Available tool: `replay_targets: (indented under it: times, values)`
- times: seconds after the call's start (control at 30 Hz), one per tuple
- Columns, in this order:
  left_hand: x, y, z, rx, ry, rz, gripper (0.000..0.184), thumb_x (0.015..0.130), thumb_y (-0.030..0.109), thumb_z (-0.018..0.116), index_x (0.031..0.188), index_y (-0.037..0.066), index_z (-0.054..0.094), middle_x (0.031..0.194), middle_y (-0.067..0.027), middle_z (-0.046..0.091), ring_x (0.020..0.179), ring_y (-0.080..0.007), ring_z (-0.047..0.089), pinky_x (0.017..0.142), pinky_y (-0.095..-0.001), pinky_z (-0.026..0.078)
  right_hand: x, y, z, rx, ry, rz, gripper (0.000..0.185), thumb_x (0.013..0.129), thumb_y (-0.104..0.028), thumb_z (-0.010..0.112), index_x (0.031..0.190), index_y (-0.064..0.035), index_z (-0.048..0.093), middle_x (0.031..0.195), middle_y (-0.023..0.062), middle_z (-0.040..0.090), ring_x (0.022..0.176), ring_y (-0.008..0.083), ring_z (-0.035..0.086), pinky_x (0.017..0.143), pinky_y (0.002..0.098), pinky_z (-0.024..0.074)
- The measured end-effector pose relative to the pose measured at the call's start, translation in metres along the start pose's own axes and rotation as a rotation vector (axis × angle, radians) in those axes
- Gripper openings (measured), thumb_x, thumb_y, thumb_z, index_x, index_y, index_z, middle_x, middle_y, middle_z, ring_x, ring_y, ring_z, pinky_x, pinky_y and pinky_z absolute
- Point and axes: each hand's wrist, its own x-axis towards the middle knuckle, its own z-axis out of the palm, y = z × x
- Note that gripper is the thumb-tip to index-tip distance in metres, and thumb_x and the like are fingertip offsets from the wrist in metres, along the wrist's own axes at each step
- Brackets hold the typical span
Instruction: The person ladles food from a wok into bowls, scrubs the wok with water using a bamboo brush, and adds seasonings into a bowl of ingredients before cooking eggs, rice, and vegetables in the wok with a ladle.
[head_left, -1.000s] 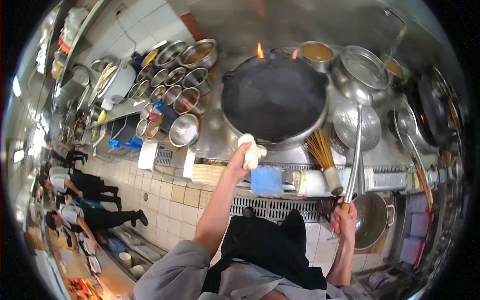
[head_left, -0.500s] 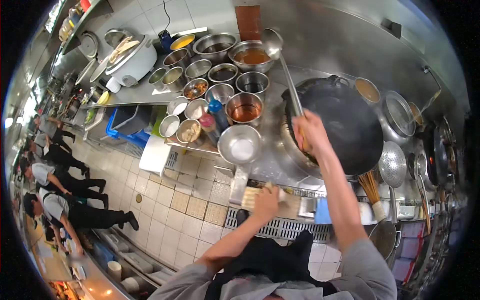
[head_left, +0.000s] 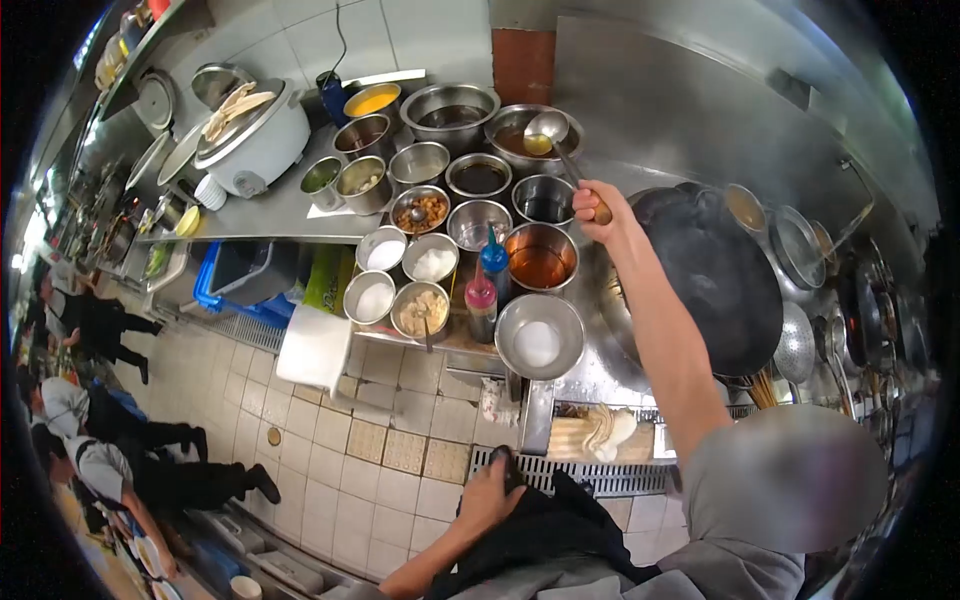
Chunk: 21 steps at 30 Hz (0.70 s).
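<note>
My right hand is wrapped round the handle of a metal ladle. The ladle's bowl, with some yellowish liquid in it, is at a steel bowl of brown liquid at the back of the counter. To the right of this hand sits a large black wok on the stove. My left hand is low in front of my body, holding nothing, with thumb and fingers apart. Beyond it, a crumpled pale cloth lies on a ledge along the stove's front.
Several metal pots of sauces and seasonings crowd the counter, including a bowl of white powder. Two squeeze bottles stand beside it. A rice cooker is further left. A perforated skimmer lies at right. Several people stand at the far left.
My right hand has swung the ladle left and away from above the wok, its bowl now at the brown liquid. My left hand has left the cloth and dropped toward my body.
</note>
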Motion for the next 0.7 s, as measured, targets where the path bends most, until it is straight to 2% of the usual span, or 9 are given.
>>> replay_targets:
  times: [0.17, 0.27, 0.37, 0.43, 0.5, 0.53, 0.57, 0.6, 0.7]
  values:
    - [-0.015, -0.046, -0.006, 0.088, -0.141, -0.157, 0.068, 0.078, 0.032, 0.071, 0.129, -0.002, 0.042, 0.102, -0.028, 0.059, 0.095, -0.043, 0.058, 0.081, -0.0461, 0.049, -0.028, 0.009, -0.012, 0.36, -0.163, -0.021, 0.012, 0.092, -0.01, 0.05, 0.092, 0.001, 0.044, 0.062, -0.0012, 0.046, 0.042, 0.0046, 0.041, 0.035, 0.0188, 0.0307]
    - [-0.023, -0.074, 0.007, 0.098, -0.063, -0.157, 0.058, 0.078, 0.036, 0.069, 0.119, 0.0, 0.051, 0.097, -0.0275, 0.06, 0.09, -0.0421, 0.06, 0.078, -0.0474, 0.049, -0.058, 0.015, -0.018, 0.499, -0.213, -0.031, 0.019, 0.093, -0.013, 0.048, 0.099, 0.006, 0.047, 0.062, -0.0005, 0.045, 0.042, 0.005, 0.04, 0.035, 0.0199, 0.0308]
    - [-0.042, -0.151, 0.053, -0.079, -0.016, -0.225, 0.056, 0.077, 0.033, 0.071, 0.117, -0.003, 0.054, 0.091, -0.0282, 0.064, 0.081, -0.0387, 0.066, 0.073, -0.0415, 0.053, -0.105, 0.031, -0.041, 0.582, -0.41, -0.092, 0.028, 0.096, -0.016, 0.045, 0.107, 0.0103, 0.049, 0.062, 0.0003, 0.045, 0.043, 0.0059, 0.04, 0.035, 0.0216, 0.0308]
    - [-0.065, -0.194, 0.075, -0.131, -0.025, -0.449, 0.054, 0.076, 0.033, 0.072, 0.113, -0.003, 0.056, 0.084, -0.0241, 0.065, 0.07, -0.0322, 0.067, 0.066, -0.0391, 0.054, -0.153, 0.046, -0.056, 0.621, -0.452, -0.119, 0.029, 0.097, -0.016, 0.043, 0.11, 0.0085, 0.051, 0.062, 0.0005, 0.044, 0.043, 0.0064, 0.04, 0.035, 0.0226, 0.0306]
    - [-0.112, -0.271, 0.126, -0.425, -0.021, -0.776, 0.045, 0.079, 0.03, 0.068, 0.106, -0.005, 0.058, 0.065, -0.0158, 0.064, 0.058, -0.0272, 0.065, 0.057, -0.0381, 0.053, -0.205, 0.061, -0.069, 0.601, -0.424, -0.182, 0.029, 0.097, -0.016, 0.043, 0.112, 0.0057, 0.053, 0.062, 0.0004, 0.044, 0.042, 0.007, 0.039, 0.035, 0.023, 0.0306]
    - [-0.133, -0.296, 0.124, -0.504, -0.323, -0.803, 0.04, 0.078, 0.03, 0.069, 0.096, -0.005, 0.062, 0.066, -0.0126, 0.064, 0.053, -0.0209, 0.062, 0.05, -0.0321, 0.051, -0.233, 0.07, -0.076, 0.567, -0.373, -0.228, 0.028, 0.097, -0.016, 0.043, 0.113, 0.0038, 0.053, 0.062, 0.0002, 0.045, 0.042, 0.0072, 0.039, 0.035, 0.0229, 0.0308]
    - [-0.173, -0.326, 0.141, -0.187, -0.347, -0.436, 0.031, 0.078, 0.032, 0.067, 0.085, 0.002, 0.065, 0.067, -0.0141, 0.065, 0.06, -0.0224, 0.064, 0.057, -0.0363, 0.052, -0.259, 0.08, -0.084, 0.534, -0.321, -0.27, 0.027, 0.097, -0.015, 0.043, 0.114, 0.0019, 0.054, 0.062, 0.0, 0.045, 0.041, 0.0074, 0.039, 0.034, 0.0228, 0.0309]
    - [-0.212, -0.353, 0.156, 0.181, -0.255, -0.101, 0.026, 0.079, 0.034, 0.065, 0.074, 0.008, 0.069, 0.068, -0.0156, 0.066, 0.068, -0.024, 0.066, 0.065, -0.0406, 0.053, -0.285, 0.091, -0.091, 0.459, -0.18, -0.312, 0.024, 0.096, -0.016, 0.044, 0.111, 0.0002, 0.054, 0.062, -0.0002, 0.045, 0.041, 0.0075, 0.039, 0.034, 0.023, 0.031]
    - [-0.236, -0.356, 0.162, 0.236, -0.566, -0.257, 0.027, 0.079, 0.035, 0.065, 0.076, 0.009, 0.069, 0.068, -0.0149, 0.066, 0.068, -0.0236, 0.066, 0.065, -0.0409, 0.053, -0.346, 0.116, -0.101, 0.247, 0.213, -0.395, 0.016, 0.095, -0.017, 0.046, 0.099, -0.0041, 0.055, 0.062, -0.0007, 0.046, 0.039, 0.0077, 0.038, 0.031, 0.0236, 0.0313]
